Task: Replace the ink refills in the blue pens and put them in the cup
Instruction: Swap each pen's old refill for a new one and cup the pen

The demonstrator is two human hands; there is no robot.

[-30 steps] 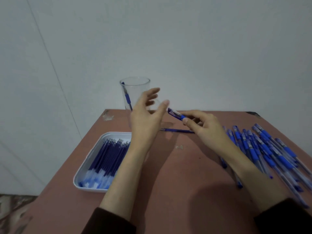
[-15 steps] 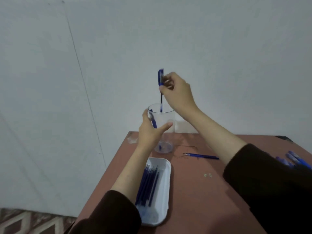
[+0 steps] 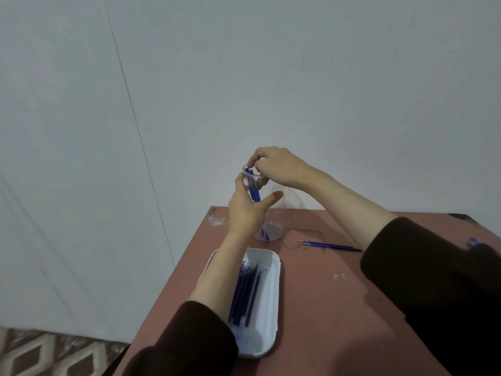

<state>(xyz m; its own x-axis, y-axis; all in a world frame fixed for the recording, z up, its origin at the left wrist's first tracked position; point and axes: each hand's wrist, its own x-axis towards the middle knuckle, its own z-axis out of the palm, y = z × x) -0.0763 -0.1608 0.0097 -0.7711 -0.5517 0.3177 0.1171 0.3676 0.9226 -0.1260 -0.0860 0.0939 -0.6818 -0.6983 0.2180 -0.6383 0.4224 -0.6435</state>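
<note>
Two bare hands meet at a clear cup (image 3: 272, 218) near the far left corner of our table (image 3: 325, 321). Our left hand (image 3: 248, 213) wraps the cup's side, thumb on the near wall, steadying it. Our right hand (image 3: 282, 166) hangs over the rim, fingers curled down onto it. A blue pen (image 3: 254, 195) shows through the wall just under those fingertips, its long axis close to upright and in line with the cup. We cannot tell whether the right fingers pinch the pen's top or have let go.

We judge this to be the drop into the cup: the pen needs only to travel straight down along its own length.

Nearer us, a white tray (image 3: 275, 270) holds dark refills (image 3: 246, 291) lying lengthwise away from us, partly under the left forearm. One loose refill (image 3: 330, 246) lies crosswise on the table, right of the cup. A few blue shapes (image 3: 473, 242), likely more pens, show at the far right edge. They sit nearer our right hand, and the tray sits nearer our left.
</note>
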